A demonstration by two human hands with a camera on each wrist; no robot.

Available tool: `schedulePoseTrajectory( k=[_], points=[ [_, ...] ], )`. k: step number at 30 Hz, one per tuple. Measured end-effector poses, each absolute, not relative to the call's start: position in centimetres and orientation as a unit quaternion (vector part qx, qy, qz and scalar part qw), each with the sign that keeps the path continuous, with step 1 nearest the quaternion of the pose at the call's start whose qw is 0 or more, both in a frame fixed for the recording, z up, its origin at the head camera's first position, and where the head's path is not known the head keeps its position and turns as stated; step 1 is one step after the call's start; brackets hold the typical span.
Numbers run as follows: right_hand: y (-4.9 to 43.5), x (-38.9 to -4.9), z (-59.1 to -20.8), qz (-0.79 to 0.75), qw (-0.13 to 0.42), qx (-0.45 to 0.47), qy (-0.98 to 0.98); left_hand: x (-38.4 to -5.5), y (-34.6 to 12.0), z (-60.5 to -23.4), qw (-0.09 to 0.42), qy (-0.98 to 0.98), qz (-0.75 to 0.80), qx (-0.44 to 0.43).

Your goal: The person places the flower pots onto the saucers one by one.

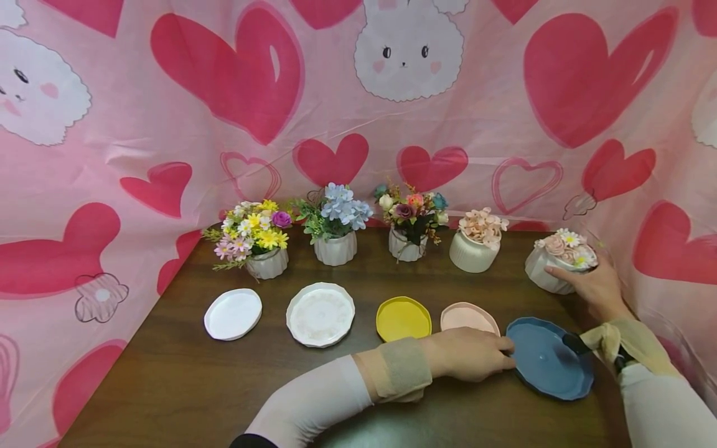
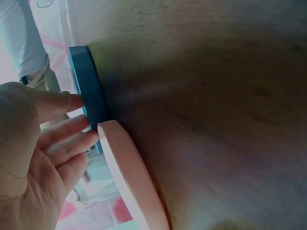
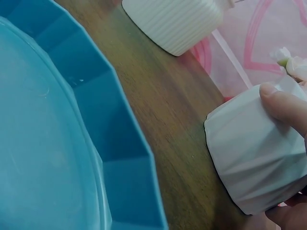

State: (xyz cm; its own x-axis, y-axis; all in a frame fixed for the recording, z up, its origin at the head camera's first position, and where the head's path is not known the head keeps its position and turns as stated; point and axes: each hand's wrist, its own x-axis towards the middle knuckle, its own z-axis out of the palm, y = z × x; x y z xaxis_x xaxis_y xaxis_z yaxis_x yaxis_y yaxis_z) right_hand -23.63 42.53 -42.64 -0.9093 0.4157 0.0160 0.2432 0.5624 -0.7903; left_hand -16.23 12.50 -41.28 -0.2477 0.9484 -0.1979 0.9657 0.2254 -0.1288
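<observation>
Gripping the flower pot [image 1: 542, 269] with my right fingers [image 3: 283, 104], left fingers [image 2: 71, 146] relaxed against the blue plate [image 1: 546, 361], I judge work early: no plate bears a pot.

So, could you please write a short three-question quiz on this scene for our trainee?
1. Which hand grips the white faceted pot of pink and white flowers?
2. True or false: the shallow yellow dish lies between the round patterned white dish and the pale pink dish.
3. How many shallow dishes, including the round blue one, lie on the brown wood-grain table?

Key: 1. The right hand. 2. True. 3. Five.
</observation>
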Motion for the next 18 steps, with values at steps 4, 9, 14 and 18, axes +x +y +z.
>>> schedulePoseTrajectory(
  k=[4, 9, 14, 18],
  points=[
    [42.42, -23.63, -42.54, 0.434, 0.096, -0.201, -0.873, -16.23, 12.45, -41.26, 0.041, 0.782, -0.112, 0.612],
    [42.53, -23.65, -42.57, 0.437, 0.093, -0.204, -0.871, -16.21, 12.36, -41.26, 0.048, 0.785, -0.106, 0.608],
    [42.64, -23.59, -42.66, 0.437, 0.090, -0.197, -0.873, -16.20, 12.35, -41.30, 0.054, 0.788, -0.105, 0.605],
    [42.69, -23.55, -42.83, 0.436, 0.091, -0.197, -0.873, -16.27, 12.38, -41.38, 0.056, 0.788, -0.105, 0.604]
  ],
)
